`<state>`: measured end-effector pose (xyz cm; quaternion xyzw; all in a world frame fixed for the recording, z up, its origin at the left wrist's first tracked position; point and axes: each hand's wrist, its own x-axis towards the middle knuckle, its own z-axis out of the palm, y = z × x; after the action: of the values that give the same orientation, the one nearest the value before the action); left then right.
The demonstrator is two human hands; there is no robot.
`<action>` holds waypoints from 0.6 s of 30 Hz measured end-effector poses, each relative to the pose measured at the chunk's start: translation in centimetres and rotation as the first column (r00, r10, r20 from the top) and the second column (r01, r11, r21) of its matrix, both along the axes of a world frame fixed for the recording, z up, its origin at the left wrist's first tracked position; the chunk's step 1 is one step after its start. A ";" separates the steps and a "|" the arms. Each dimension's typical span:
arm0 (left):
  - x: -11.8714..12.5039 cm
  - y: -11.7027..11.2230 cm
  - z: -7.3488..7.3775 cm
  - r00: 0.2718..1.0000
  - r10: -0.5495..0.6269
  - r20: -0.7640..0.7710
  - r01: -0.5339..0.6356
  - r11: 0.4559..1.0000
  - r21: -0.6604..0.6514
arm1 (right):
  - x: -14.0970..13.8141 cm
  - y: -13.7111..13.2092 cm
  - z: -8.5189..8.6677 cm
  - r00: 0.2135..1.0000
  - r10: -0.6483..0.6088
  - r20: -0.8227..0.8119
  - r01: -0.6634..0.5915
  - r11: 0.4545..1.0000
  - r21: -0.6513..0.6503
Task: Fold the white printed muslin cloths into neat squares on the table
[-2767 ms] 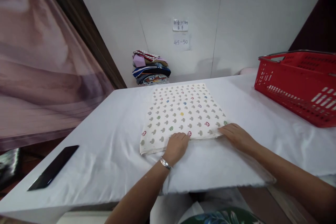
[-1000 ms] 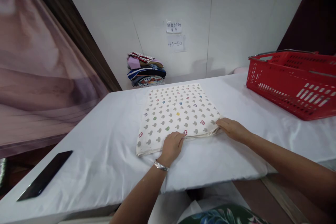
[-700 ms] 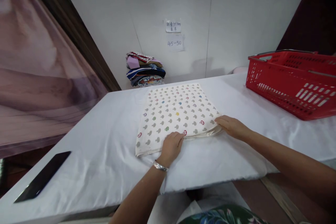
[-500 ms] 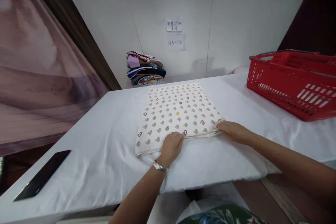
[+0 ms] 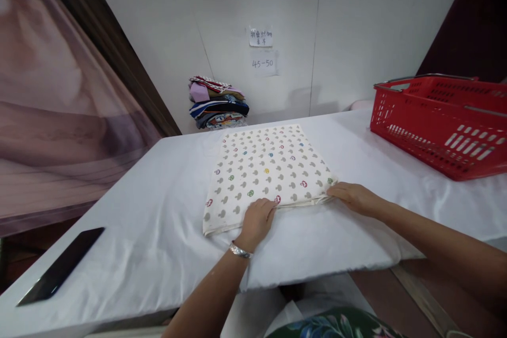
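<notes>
A folded cream cloth (image 5: 259, 163) printed with grey and coloured mushrooms lies flat in the middle of the white-covered table. Its layered edge faces me. At the middle of that near edge is my left hand (image 5: 256, 222), closed on the fabric, with a silver bracelet on the wrist. My right hand (image 5: 354, 198) pinches the near right corner of the same cloth. The tips of the fingers on both hands are partly hidden at the edge.
A red plastic basket (image 5: 431, 140) stands at the right of the table (image 5: 158, 195). Folded fabrics form a stack (image 5: 219, 104) at the back by the wall. A flat black object (image 5: 61, 264) lies at the front left. Pink drapery (image 5: 67, 105) hangs on the left.
Both hands keep their places on the cloth, which looks the same. The whole view has shifted very slightly.
</notes>
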<state>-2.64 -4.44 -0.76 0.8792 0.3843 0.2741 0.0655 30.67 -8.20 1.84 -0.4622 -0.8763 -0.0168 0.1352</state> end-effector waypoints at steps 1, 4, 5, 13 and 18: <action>0.0 0.0 0.0 1.000 0.004 -0.002 -0.004 1.000 0.002 | -0.1 0.1 0.2 1.000 0.005 0.020 -0.006 1.000 0.014; 0.0 0.0 0.0 1.000 0.002 -0.013 -0.002 1.000 0.017 | -0.2 0.4 0.6 0.996 0.022 0.087 -0.029 0.996 0.081; 0.0 0.0 0.0 1.000 -0.001 -0.020 0.001 1.000 0.022 | -0.2 0.5 0.6 0.994 0.025 0.107 -0.036 0.994 0.104; -0.1 0.6 0.8 0.991 0.001 -0.133 0.015 0.993 0.120 | -0.3 2.1 1.4 0.979 0.052 0.197 -0.079 0.988 0.133; -0.5 2.9 4.8 0.984 0.173 -0.039 -0.158 0.955 0.252 | -0.9 7.0 6.7 0.994 -0.017 0.106 -0.014 0.958 0.286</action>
<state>-3.14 -1.54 4.07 0.8531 0.4209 0.2978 -0.0797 29.81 -1.21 8.59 -0.4366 -0.8703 -0.1685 0.1535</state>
